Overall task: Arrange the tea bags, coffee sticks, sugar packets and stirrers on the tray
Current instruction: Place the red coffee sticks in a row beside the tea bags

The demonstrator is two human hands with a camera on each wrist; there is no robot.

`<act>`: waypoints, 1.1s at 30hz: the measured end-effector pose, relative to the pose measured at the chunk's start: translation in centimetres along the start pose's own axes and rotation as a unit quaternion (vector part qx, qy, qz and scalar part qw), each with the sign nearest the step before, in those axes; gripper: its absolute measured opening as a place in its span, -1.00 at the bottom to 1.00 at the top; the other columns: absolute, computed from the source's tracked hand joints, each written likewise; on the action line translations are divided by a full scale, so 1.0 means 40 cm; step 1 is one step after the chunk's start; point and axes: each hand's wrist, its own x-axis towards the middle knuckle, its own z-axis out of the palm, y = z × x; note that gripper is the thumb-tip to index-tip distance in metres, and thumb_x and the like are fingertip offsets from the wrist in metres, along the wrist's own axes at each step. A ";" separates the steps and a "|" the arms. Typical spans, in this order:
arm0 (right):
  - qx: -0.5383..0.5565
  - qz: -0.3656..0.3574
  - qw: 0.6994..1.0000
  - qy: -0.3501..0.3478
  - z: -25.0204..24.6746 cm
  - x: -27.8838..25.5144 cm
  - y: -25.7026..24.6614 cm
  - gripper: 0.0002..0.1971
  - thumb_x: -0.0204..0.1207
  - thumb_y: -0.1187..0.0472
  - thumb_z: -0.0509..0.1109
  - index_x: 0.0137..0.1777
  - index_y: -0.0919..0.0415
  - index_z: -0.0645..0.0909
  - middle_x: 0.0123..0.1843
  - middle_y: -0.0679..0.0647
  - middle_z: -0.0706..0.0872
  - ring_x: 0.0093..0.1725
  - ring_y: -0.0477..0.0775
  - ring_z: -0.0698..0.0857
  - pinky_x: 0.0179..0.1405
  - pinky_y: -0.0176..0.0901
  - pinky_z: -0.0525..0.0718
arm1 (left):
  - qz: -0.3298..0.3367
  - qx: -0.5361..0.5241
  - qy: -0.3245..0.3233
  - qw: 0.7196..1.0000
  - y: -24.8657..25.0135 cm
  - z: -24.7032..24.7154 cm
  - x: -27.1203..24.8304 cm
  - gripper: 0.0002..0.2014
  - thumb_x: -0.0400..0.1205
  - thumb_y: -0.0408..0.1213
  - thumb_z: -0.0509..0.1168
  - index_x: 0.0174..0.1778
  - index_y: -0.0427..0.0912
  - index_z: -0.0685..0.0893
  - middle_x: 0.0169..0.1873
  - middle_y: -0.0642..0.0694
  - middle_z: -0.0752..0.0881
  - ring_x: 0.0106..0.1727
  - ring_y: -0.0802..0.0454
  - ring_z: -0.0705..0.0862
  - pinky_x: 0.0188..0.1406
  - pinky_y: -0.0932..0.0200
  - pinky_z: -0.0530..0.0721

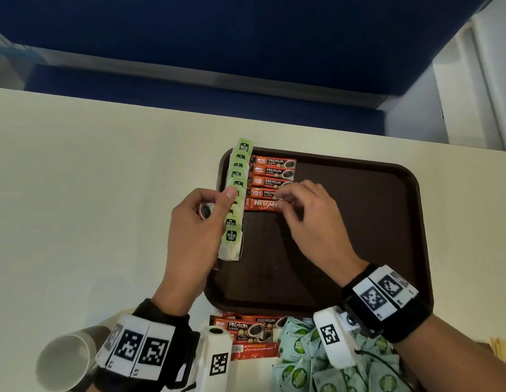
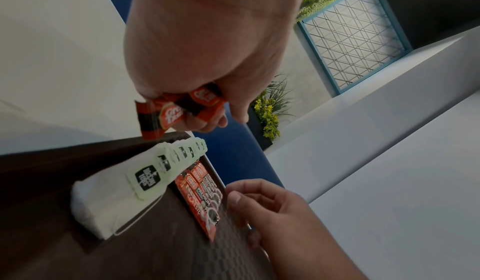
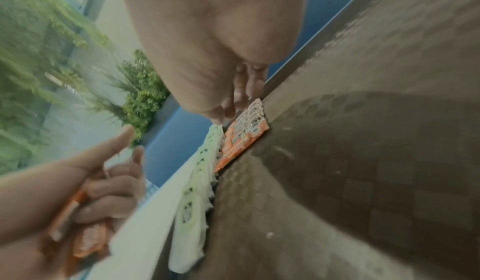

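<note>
On tray [image 1: 387,193] — right hand [image 1: 311,222] fingers [image 1: 285,193] touch Nescafé stick [image 1: 260,204].

- I note the tray [image 1: 387,199] on the table [image 1: 90,179], right of centre.
- Tea bags [image 1: 235,193] run in an overlapping row along the tray's left edge.
- Coffee sticks [image 1: 270,181] lie stacked front to back, just right of the tea bags.
- Spare coffee sticks [image 1: 246,332] and sugar packets [image 1: 300,366] lie before the tray; a cup [image 1: 64,360] lies to their left.
</note>
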 end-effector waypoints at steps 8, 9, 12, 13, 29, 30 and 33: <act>0.353 0.113 0.909 -0.191 -0.078 -0.078 -0.142 -0.85 0.67 0.12 0.58 0.17 0.12 0.81 0.07 0.03 0.87 0.04 -0.02 0.84 -0.04 -0.22 0.77 | -0.005 -0.040 -0.076 0.996 0.038 0.072 -0.028 -0.52 0.84 0.21 0.17 0.27 -0.08 0.81 -0.01 0.05 0.93 0.04 0.15 0.92 0.03 0.15 0.88; 0.373 0.118 0.900 -0.190 -0.079 -0.085 -0.151 -0.83 0.66 0.13 0.58 0.18 0.16 0.80 0.08 0.06 0.87 0.02 -0.01 0.84 -0.05 -0.18 0.79 | -0.010 -0.055 -0.082 0.995 0.044 0.076 -0.033 -0.53 0.87 0.18 0.13 0.30 -0.07 0.80 0.04 0.04 0.93 0.10 0.14 0.92 0.04 0.20 0.88; 0.435 0.143 0.869 -0.185 -0.087 -0.094 -0.151 -0.80 0.65 0.19 0.59 0.20 0.25 0.79 0.10 0.18 0.85 -0.07 0.00 0.81 -0.07 -0.09 0.80 | -0.014 -0.063 -0.081 0.995 0.057 0.081 -0.042 -0.52 0.91 0.15 0.03 0.29 -0.06 0.76 0.03 0.10 0.92 0.07 0.24 0.90 -0.10 0.42 0.79; 0.452 0.151 0.858 -0.193 -0.089 -0.098 -0.150 -0.79 0.65 0.22 0.59 0.21 0.28 0.79 0.10 0.24 0.83 -0.07 0.01 0.80 -0.06 -0.05 0.82 | -0.012 -0.061 -0.082 0.995 0.057 0.081 -0.044 -0.53 0.91 0.16 0.02 0.37 -0.01 0.75 0.06 0.11 0.91 0.09 0.26 0.89 -0.09 0.43 0.79; 0.317 0.189 0.916 -0.161 -0.114 -0.088 -0.054 -0.87 0.68 0.14 0.56 0.17 0.01 0.86 0.10 -0.03 0.89 0.14 -0.08 0.84 0.01 -0.27 0.80 | 0.054 0.123 -0.017 0.991 0.003 0.028 -0.018 -0.82 0.67 -0.01 0.56 -0.06 -0.04 0.85 -0.15 0.11 0.86 -0.04 0.37 0.79 -0.20 0.55 0.67; 0.334 0.201 0.906 -0.165 -0.109 -0.088 -0.050 -0.85 0.67 0.16 0.56 0.20 0.04 0.85 0.11 0.02 0.90 0.12 -0.03 0.85 0.04 -0.22 0.82 | 0.055 0.122 -0.008 0.991 -0.001 0.031 -0.020 -0.83 0.68 -0.01 0.56 -0.06 -0.04 0.85 -0.16 0.10 0.85 -0.06 0.37 0.78 -0.22 0.58 0.64; 0.487 0.291 0.806 -0.168 -0.091 -0.097 -0.051 -0.69 0.65 0.24 0.56 0.38 0.17 0.75 0.21 0.24 0.88 0.14 0.17 0.87 0.14 -0.07 0.84 | 0.059 0.081 0.022 0.995 -0.006 0.036 -0.027 -0.83 0.69 0.00 0.54 -0.01 -0.01 0.84 -0.11 0.12 0.88 0.00 0.27 0.82 -0.15 0.52 0.69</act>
